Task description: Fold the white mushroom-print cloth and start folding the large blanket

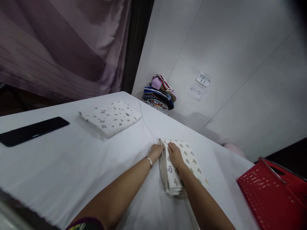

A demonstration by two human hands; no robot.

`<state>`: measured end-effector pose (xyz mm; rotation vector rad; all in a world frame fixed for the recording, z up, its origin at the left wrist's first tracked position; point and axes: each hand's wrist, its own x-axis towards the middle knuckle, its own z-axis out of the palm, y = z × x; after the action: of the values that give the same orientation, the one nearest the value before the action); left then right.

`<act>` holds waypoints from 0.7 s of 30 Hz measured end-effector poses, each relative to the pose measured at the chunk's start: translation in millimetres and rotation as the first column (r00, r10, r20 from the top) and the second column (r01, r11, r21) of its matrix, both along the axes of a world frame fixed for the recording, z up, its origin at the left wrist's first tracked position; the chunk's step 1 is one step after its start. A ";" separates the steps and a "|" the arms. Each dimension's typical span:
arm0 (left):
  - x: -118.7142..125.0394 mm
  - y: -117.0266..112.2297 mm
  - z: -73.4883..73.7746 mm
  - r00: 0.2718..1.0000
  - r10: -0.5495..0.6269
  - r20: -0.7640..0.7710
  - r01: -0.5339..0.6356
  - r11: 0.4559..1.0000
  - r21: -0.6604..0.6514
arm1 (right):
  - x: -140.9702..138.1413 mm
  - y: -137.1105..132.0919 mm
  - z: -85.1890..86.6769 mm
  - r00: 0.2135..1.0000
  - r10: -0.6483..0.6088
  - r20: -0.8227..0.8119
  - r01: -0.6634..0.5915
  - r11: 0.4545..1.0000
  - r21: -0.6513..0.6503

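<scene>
A folded white cloth (190, 156) with grey-beige printed shapes lies on the white-covered table (115, 159), its layers showing along the left and near edges. My left hand (156, 151), with a bracelet at the wrist, grips the left edge of this cloth near its far corner; the fingertips are partly hidden in the layers. On top of the same cloth my right hand (175, 155) rests flat, fingers stretched out. Farther left lies a second folded white cloth (112, 118) with small grey and dark prints, touched by neither hand.
A black phone-like slab (35, 129) lies at the table's left. A red perforated basket (271, 191) with a metal handle stands at the right. Beyond the far edge, a stack of folded clothes (159, 92) sits against the white wall (227, 48). A pinkish curtain (72, 41) hangs at the left.
</scene>
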<state>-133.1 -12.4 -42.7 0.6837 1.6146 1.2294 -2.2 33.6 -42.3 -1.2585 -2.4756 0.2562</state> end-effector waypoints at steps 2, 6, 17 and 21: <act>-0.1 0.4 0.5 1.000 0.013 0.000 -0.013 1.000 0.005 | -1.0 0.9 2.5 1.000 -0.004 0.016 0.004 1.000 -0.002; -1.5 -3.5 1.7 0.999 0.045 -0.014 -0.045 0.999 0.012 | -0.2 1.1 1.5 0.999 -0.049 0.022 0.050 0.999 -0.021; -4.1 8.7 -0.7 0.998 0.057 0.002 -0.057 0.998 0.006 | -12.0 7.0 16.5 0.966 -0.081 -0.245 0.036 0.982 -0.184; -5.9 11.2 -2.3 0.997 0.073 0.002 -0.073 0.997 0.002 | -25.6 7.7 15.2 0.973 -0.105 -0.207 0.067 0.981 -0.181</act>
<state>-139.0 -1.2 -45.0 0.6302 1.6493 1.2841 -27.9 41.3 -27.1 -1.3259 -2.2476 0.5650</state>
